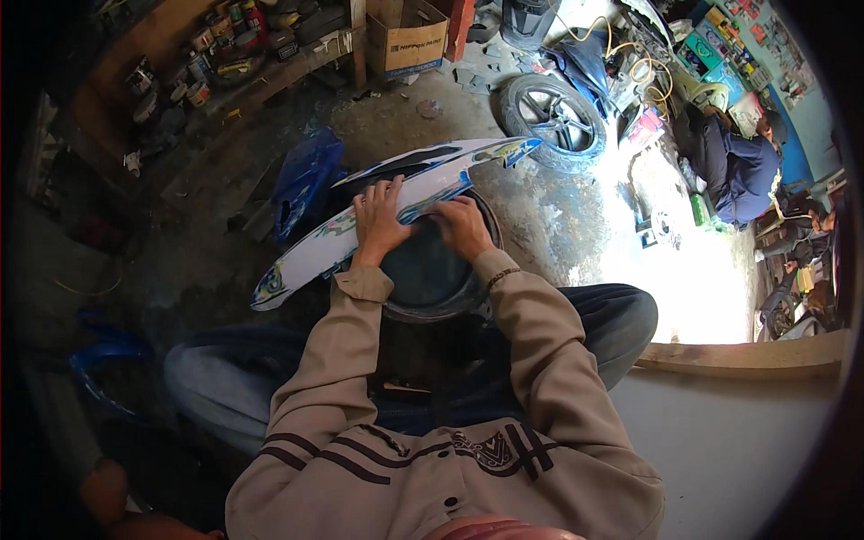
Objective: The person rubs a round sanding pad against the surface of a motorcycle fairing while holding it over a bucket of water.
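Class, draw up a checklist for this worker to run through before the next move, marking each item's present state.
1. Left hand on the long, curved white panel with blue and yellow patches: ok.
2. Right hand at the panel's near edge: ok.
3. Panel evenly coloured: not ok, patchy.
4. Panel supported by the dark round basin: cannot tell.
5. Panel's tip clear of the black-tyred wheel: cannot tell.

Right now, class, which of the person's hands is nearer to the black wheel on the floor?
Right. The right hand, at the white panel's near edge, is below and left of the wheel in the picture; the left hand, on the panel, is farther left.
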Demonstrator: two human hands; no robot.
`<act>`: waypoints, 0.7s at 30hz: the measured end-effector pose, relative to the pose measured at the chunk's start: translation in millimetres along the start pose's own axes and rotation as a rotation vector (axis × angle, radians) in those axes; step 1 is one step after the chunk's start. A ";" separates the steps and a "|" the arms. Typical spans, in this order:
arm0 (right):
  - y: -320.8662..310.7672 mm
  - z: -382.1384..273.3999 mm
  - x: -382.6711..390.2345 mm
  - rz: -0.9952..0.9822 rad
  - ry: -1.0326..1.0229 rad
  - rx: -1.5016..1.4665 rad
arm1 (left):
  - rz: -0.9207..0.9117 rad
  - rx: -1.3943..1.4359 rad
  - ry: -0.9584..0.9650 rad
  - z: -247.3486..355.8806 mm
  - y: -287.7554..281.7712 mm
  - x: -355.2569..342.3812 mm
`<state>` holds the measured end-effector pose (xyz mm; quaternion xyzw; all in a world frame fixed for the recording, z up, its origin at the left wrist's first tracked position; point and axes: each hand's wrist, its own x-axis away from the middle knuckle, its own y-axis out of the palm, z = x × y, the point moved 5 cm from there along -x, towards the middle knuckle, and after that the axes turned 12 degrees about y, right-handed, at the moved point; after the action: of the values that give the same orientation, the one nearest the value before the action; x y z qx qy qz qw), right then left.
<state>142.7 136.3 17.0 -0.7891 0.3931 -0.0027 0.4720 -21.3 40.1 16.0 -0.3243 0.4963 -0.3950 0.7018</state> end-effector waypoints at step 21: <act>-3.4 3.5 -2.0 -0.006 -0.158 -0.049 | 0.033 0.006 0.010 -1.9 -2.1 -0.7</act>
<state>144.7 141.0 18.3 -0.7993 0.3523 0.0679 0.4821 -23.7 39.5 17.5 -0.3120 0.5037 -0.3865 0.7068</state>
